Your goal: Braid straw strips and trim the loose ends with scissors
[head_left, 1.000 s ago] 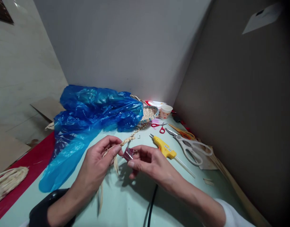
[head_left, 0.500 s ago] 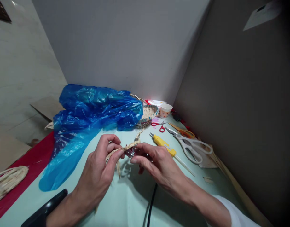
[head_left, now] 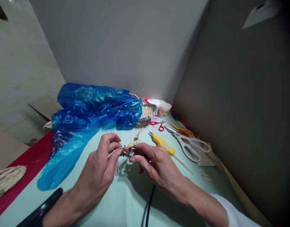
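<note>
My left hand [head_left: 100, 167] is closed, pinching a pale braided straw cord [head_left: 130, 144] between thumb and fingers. Loose strand ends hang below that grip. From there the braid runs away from me toward the woven baskets at the back. Just under it is a small shiny, purplish clip-like piece [head_left: 128, 152], which my right hand [head_left: 156, 160] pinches with thumb and forefinger from the right. The fingers partly cover the piece, so its exact kind and whether it grips the braid cannot be made out.
Blue plastic sheeting [head_left: 88, 107] lies back left beside a woven basket [head_left: 148, 112] and a paper cup [head_left: 165, 109]. To the right are red scissors [head_left: 160, 127], a yellow glue gun [head_left: 162, 143] and white scissors [head_left: 189, 148]. A straw coil [head_left: 10, 181] sits left. A black cable [head_left: 150, 205] crosses in front.
The shiny piece has turned between my fingers and lies flatter, closer to my left thumb. Both hands stay at nearly the same place, and the view has shifted slightly.
</note>
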